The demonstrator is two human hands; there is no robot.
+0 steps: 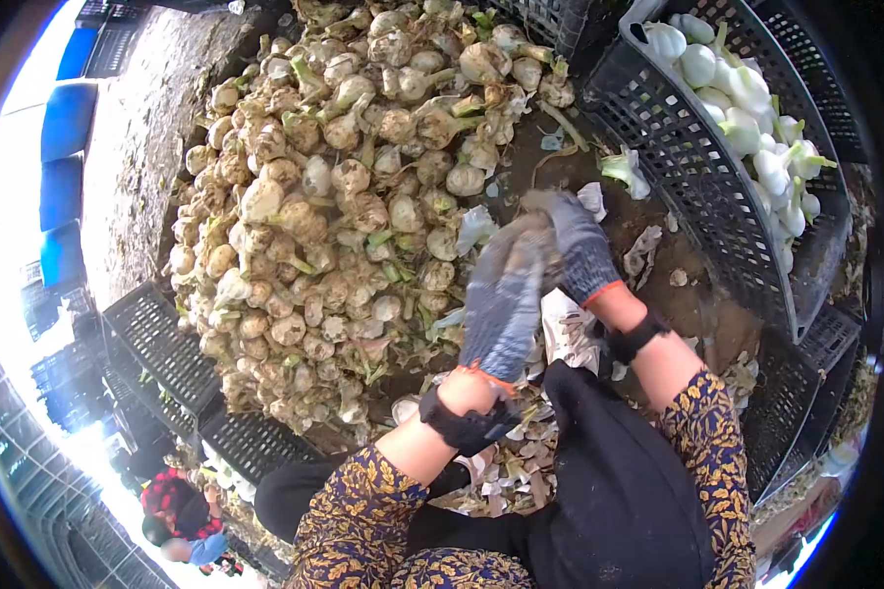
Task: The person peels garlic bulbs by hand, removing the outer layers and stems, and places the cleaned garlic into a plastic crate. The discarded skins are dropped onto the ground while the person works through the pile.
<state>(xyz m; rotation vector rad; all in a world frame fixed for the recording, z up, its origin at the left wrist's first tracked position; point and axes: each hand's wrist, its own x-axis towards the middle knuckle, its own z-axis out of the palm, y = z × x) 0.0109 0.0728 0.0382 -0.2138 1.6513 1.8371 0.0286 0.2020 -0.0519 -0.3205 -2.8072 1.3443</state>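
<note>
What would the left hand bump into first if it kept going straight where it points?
Probably the right hand, which crosses just ahead of the left hand; beyond lies the pile of muddy bulbs. Blur hides depth.

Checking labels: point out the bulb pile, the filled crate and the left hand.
bulb pile [334,196], head view, its middle
filled crate [680,169], head view, near wall
left hand [506,299], head view, glove back

The left hand [506,304] and right hand [575,245] blur together — anything between them is hidden.
</note>
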